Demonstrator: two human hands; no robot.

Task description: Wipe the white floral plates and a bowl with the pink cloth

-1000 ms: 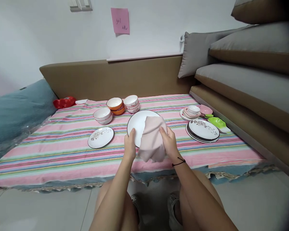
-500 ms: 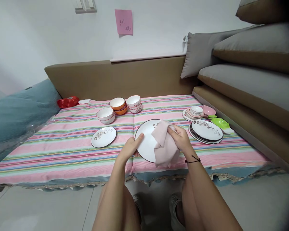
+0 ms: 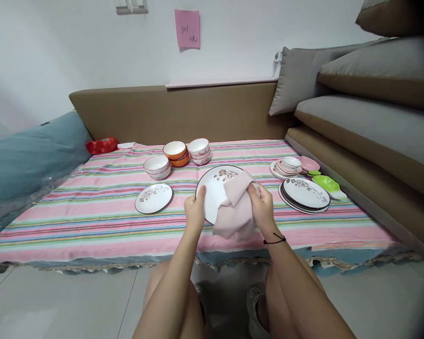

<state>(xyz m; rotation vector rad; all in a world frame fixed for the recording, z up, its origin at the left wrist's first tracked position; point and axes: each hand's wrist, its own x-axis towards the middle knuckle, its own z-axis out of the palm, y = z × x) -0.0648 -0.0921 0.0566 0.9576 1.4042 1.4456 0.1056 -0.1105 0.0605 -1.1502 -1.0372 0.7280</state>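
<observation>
Between my hands is a round white plate [image 3: 210, 200] with a dark rim and a brown flower print, held above the striped cloth. My left hand [image 3: 195, 207] grips its left edge, thumb on top and the other fingers out of sight underneath. A pale pink cloth [image 3: 238, 212] covers the plate's right part and hangs over its near edge. My right hand [image 3: 262, 203] is closed on this cloth at the plate's right edge, thumb uppermost. A similar flowered plate [image 3: 153, 198] lies to the left. Right of my hands stands a stack of plates [image 3: 305, 193].
White bowls [image 3: 157, 167], orange bowls [image 3: 175, 153] and more white bowls [image 3: 199, 150] are stacked toward the back. Small dishes [image 3: 290, 165], a pink bowl [image 3: 309, 164] and a green dish [image 3: 327, 183] sit at right. Stacked cushions [image 3: 367, 117] border the right side.
The plate has turned in my hands, with more of its flower print showing at the far side. My right hand and the cloth have shifted slightly; the left forearm is more upright.
</observation>
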